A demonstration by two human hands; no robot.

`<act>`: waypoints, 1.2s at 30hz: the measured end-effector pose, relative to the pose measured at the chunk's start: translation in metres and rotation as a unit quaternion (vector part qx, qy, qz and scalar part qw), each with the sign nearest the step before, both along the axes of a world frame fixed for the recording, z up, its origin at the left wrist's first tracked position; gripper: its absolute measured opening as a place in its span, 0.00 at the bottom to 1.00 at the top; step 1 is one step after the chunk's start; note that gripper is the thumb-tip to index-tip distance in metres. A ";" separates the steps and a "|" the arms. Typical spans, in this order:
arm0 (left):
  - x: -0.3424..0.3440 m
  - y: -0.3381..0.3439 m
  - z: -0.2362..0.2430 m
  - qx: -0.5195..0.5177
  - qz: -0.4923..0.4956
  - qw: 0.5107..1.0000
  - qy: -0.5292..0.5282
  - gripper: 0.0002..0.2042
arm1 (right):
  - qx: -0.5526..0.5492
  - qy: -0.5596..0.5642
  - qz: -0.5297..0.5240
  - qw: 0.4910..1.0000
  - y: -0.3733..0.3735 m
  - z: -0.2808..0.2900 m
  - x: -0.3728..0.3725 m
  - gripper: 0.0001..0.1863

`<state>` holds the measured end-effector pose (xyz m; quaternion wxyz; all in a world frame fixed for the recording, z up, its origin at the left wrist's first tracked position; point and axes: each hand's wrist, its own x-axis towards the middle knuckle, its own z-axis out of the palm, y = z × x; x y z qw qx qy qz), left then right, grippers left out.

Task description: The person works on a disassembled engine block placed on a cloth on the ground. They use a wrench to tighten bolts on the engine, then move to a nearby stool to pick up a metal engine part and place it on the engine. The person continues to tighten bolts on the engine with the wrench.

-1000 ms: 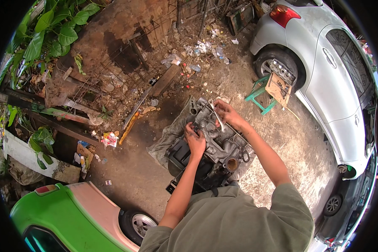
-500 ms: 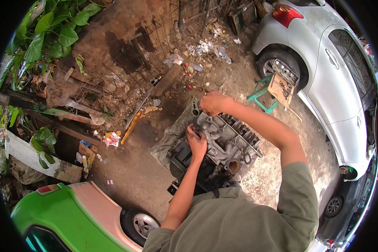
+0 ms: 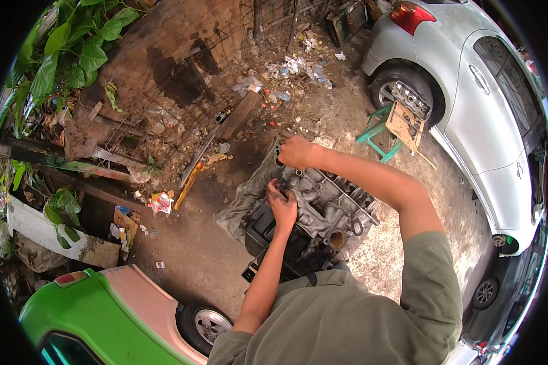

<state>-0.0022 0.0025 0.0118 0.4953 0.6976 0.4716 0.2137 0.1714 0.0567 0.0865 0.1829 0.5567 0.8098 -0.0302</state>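
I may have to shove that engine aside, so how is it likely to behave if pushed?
The engine is probably heavy and hard to budge, being a bulky thing made largely of metal. It should hardly flex, as its grey metal parts look rigid. It may be slippery too: the left hand on it has dark smudges, which could be grease.

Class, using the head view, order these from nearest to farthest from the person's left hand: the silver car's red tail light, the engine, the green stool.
1. Engine: nearest, right at the left hand, which rests on it.
2. Green stool: up and to the right, beyond the engine.
3. Red tail light: farthest, near the upper right, on the silver car.
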 end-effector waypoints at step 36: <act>0.000 0.001 -0.015 0.054 0.019 0.998 -0.019 0.21 | 0.101 0.076 -0.111 0.986 -0.048 -0.008 0.005 0.05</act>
